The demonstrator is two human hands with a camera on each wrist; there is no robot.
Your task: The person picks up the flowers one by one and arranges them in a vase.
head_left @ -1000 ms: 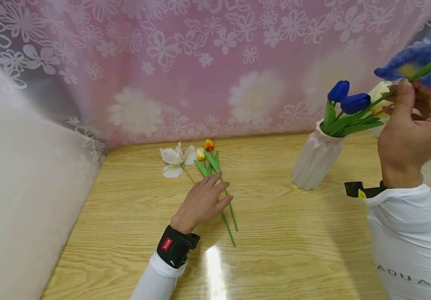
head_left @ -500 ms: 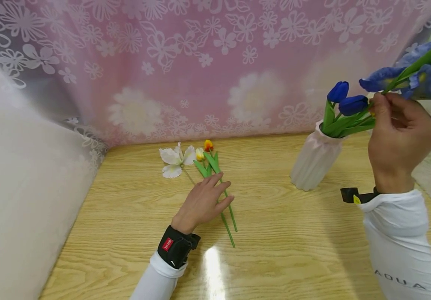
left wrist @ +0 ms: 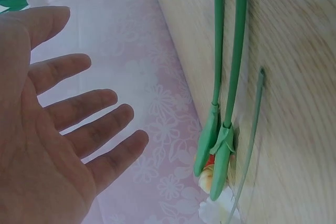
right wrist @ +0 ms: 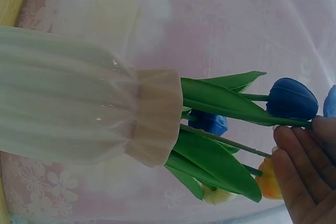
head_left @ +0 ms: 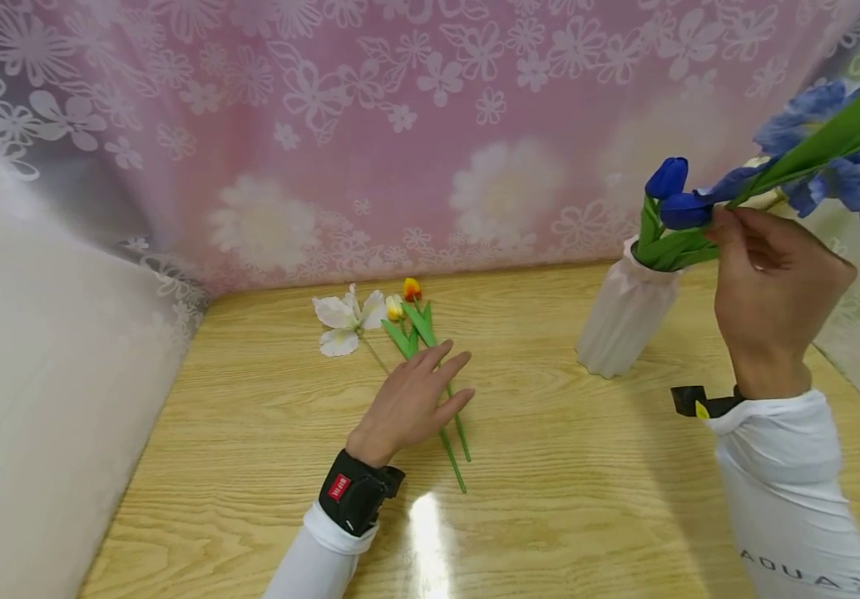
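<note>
My right hand (head_left: 782,299) pinches a green flower stem (head_left: 763,181) between thumb and fingertips, close above a white pleated vase (head_left: 617,320). A broad leaf (head_left: 849,137) on that stem reaches toward the upper right; its bloom is out of frame. Blue tulips (head_left: 667,177) stand in the vase, and light blue iris petals (head_left: 849,185) spread behind the hand. Fingers spread, my left hand (head_left: 407,408) hovers over two tulip stems on the table. Their heads are a red-yellow tulip (head_left: 412,289) and a cream-yellow tulip (head_left: 395,308); a white flower (head_left: 340,313) lies beside them.
The wooden table (head_left: 535,499) meets a pink floral curtain (head_left: 370,166) at the back and a pale curtain (head_left: 41,374) on the left. In the right wrist view, an orange-yellow tulip (right wrist: 269,179) sticks out of the vase below the blue ones.
My right hand has moved down and left toward the vase with the green stem, and the light blue petals have shifted the same way. My left hand has hardly moved.
</note>
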